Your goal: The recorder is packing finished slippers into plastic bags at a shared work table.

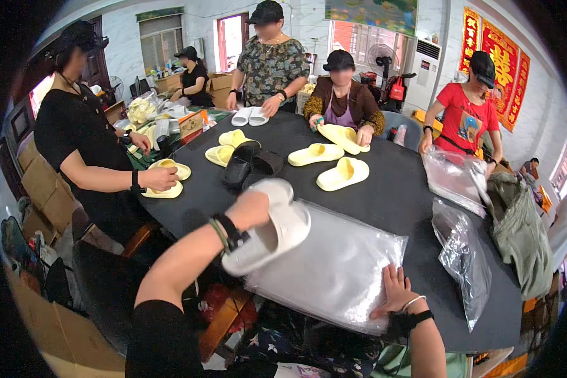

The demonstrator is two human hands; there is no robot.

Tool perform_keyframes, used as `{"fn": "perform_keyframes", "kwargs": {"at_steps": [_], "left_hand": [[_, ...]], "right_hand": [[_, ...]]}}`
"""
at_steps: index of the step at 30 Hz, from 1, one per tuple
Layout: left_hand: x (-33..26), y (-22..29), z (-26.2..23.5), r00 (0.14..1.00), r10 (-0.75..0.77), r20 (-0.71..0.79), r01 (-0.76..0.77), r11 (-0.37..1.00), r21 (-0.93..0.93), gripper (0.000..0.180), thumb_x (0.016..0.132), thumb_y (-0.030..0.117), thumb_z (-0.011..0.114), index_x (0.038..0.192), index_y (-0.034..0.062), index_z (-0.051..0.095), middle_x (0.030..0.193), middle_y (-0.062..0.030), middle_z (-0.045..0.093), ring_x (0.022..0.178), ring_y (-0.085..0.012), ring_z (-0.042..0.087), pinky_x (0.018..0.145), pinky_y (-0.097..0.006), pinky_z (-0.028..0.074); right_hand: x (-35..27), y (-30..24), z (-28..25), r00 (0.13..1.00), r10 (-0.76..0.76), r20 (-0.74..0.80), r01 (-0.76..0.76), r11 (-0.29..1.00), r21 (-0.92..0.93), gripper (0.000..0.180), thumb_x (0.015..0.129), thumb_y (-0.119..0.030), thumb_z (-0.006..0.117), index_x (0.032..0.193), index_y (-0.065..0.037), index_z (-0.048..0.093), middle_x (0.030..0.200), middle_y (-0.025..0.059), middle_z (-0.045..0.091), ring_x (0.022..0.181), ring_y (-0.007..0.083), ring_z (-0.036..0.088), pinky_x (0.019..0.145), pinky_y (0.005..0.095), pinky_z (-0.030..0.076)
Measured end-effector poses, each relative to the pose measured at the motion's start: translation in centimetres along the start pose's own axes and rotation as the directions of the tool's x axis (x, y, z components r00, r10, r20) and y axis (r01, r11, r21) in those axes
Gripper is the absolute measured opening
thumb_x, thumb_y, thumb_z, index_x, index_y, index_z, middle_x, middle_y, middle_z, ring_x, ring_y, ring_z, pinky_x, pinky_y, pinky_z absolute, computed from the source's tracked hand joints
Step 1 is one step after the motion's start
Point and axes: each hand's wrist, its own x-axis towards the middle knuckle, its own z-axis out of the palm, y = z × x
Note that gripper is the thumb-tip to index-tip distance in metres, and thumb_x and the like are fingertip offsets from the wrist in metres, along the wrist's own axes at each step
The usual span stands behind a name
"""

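right hand (397,291) presses plastic bags (334,264); left hand (258,208) grips white slippers (272,228).

Yellow slippers (343,174) lie scattered across the round black table (397,189), beside a black pair (252,165) and a white pair (250,116) farther back. Four other people work around the table (one in a red shirt (463,116) handles a clear bag (452,176)). Cardboard boxes (44,189) stack at left.
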Motion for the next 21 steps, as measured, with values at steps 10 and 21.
{"fn": "perform_keyframes", "kwargs": {"at_steps": [10, 21], "left_hand": [[7.8, -12.0, -8.6, 0.798, -0.063, -0.6, 0.217, 0.958, 0.187, 0.017, 0.073, 0.009, 0.071, 0.088, 0.0015, 0.069, 0.089, -0.0184, 0.069, 0.085, -0.0372, 0.067, 0.079, -0.046, 0.054], [-11.3, 16.4, 6.5, 0.893, 0.335, -0.3, -0.421, 0.859, -0.291, 0.06, 0.091, 0.043, 0.063, 0.14, 0.0077, 0.053, 0.146, -0.0196, 0.046, 0.142, -0.0378, 0.035, 0.11, -0.066, 0.025]], "right_hand": [[1.2, -0.1, 0.5, 0.999, -0.003, 0.042, 0.006, 0.998, -0.059, 0.167, 0.04, -0.076, 0.084, 0.155, 0.001, -0.01, 0.162, 0.0267, -0.013, 0.149, 0.0475, -0.014, 0.12, 0.0574, 0.004], [-0.3, -0.1, -0.2, 0.998, 0.028, -0.05, -0.032, 0.997, -0.076, 0.161, 0.042, -0.068, 0.089, 0.156, 0.001, -0.001, 0.163, 0.0264, -0.003, 0.149, 0.0499, -0.004, 0.12, 0.059, 0.01]]}}
